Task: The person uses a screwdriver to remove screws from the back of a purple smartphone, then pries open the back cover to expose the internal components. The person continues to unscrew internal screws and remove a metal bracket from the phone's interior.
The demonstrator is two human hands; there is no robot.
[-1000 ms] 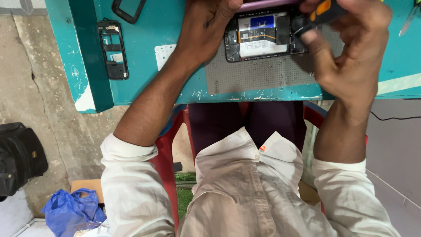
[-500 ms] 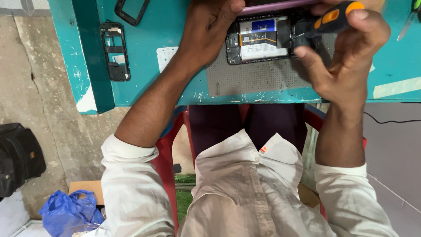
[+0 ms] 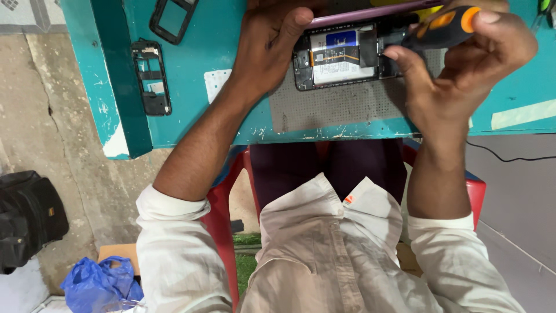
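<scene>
Now the opened phone (image 3: 347, 58) is lying on the grey mat (image 3: 341, 107) on the counter (image 3: 231, 46), its long axis running left to right. The left hand (image 3: 272, 43) is pressing its left end, fingers curled on the purple cover (image 3: 370, 13). The right hand (image 3: 463, 64) is pinching a black-and-orange screwdriver (image 3: 443, 32) just over its right end.

Screwdriver (image 3: 443, 29) tip: hidden behind right hand (image 3: 463, 69) fingers.
Purple back cover (image 3: 370, 11): cut off by top edge.
Phone's (image 3: 341, 55) left end: under left hand (image 3: 269, 46).

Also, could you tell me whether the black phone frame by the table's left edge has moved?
No; the phone frame stays just left of the white label.
</scene>
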